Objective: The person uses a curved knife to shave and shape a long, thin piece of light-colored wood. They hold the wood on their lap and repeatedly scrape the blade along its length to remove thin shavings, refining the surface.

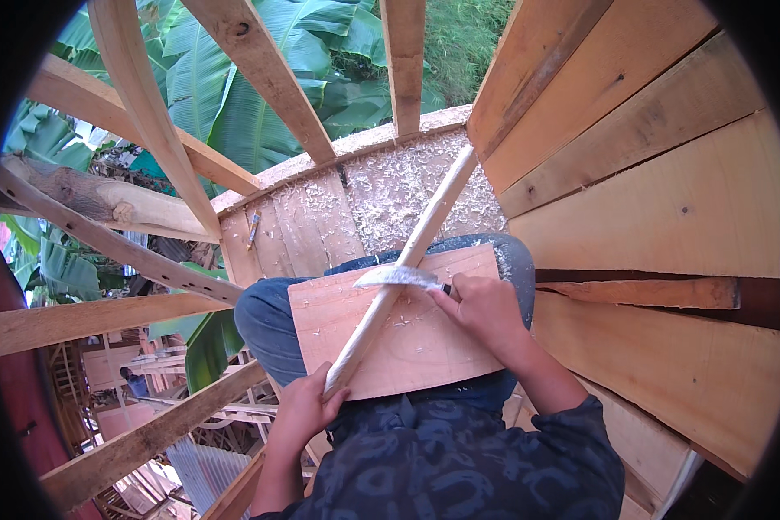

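My left hand (303, 405) is closed round the near end of a long, pale wooden stick (435, 212). The stick slants away to the right, its far end by the plank wall. My right hand (487, 314) grips a knife (396, 276) by its handle, which the fingers mostly hide. The knife's broad, whitish blade lies across the stick near its middle. Beneath both is a flat wooden board (429, 347) resting on my lap, with a few shavings on it.
Curled shavings (407, 195) cover much of the plank floor beyond my knees. A small marker-like tube (254, 230) lies at its left. Upright posts (405, 65) and a low edge beam (360, 143) border the platform, with a drop at left. A plank wall (650, 208) rises at right.
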A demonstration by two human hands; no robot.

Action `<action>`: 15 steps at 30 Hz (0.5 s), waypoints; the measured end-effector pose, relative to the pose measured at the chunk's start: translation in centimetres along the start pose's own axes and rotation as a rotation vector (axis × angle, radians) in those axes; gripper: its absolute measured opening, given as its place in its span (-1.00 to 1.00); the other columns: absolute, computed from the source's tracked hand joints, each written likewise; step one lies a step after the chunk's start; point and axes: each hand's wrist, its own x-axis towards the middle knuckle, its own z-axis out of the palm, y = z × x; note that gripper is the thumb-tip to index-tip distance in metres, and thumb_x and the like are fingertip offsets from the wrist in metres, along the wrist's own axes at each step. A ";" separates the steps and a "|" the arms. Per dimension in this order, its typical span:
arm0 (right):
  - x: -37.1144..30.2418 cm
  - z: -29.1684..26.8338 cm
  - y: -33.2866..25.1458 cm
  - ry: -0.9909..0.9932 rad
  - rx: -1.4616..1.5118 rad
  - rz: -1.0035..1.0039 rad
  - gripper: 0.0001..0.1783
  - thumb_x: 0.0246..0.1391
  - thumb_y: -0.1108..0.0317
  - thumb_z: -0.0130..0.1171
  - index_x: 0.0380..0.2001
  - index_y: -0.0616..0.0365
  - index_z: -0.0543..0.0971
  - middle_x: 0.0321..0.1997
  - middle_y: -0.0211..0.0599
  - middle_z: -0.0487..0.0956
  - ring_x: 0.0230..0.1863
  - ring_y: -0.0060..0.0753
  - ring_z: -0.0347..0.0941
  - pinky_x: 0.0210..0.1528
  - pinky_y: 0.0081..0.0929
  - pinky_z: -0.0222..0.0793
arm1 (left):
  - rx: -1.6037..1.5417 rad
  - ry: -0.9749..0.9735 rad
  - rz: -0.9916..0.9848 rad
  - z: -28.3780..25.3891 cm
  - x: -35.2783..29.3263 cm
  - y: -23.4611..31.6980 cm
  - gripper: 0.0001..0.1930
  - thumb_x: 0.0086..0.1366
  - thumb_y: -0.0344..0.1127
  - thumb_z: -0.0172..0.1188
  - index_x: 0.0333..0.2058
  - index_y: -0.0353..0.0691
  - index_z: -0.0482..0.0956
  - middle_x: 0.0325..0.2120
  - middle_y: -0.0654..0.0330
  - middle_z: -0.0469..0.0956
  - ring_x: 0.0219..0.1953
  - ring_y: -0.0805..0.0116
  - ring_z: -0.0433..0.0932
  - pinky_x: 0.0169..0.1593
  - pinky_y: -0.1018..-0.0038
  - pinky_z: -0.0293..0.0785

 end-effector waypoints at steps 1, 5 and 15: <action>-0.9 0.3 -0.8 -0.051 0.001 -0.065 -0.44 0.13 -0.14 0.19 -0.65 0.16 0.53 -0.67 -0.12 0.53 -0.61 -0.05 0.54 -0.52 -0.15 0.41 | -0.013 -0.012 -0.010 -0.1 0.0 0.1 -0.60 0.15 -0.19 0.34 -0.11 -0.27 0.52 -0.45 -0.19 0.59 -0.31 -0.24 0.59 -0.26 0.07 0.48; 0.8 -0.2 1.1 -0.035 -0.033 -0.072 -0.44 0.11 -0.17 0.20 -0.65 0.13 0.53 -0.67 -0.15 0.53 -0.62 -0.08 0.53 -0.53 -0.19 0.41 | -0.026 -0.002 0.006 -0.2 -0.2 0.1 -0.60 0.17 -0.17 0.32 -0.10 -0.26 0.51 -0.50 -0.16 0.58 -0.36 -0.22 0.59 -0.29 0.06 0.48; 1.4 0.1 0.7 0.030 -0.096 -0.024 -0.49 0.11 -0.10 0.25 -0.68 0.08 0.50 -0.70 -0.24 0.53 -0.67 -0.16 0.51 -0.59 -0.25 0.38 | -0.026 0.006 -0.001 0.0 0.1 0.2 -0.65 0.16 -0.21 0.32 -0.15 -0.25 0.48 -0.52 -0.14 0.57 -0.38 -0.20 0.58 -0.30 0.04 0.47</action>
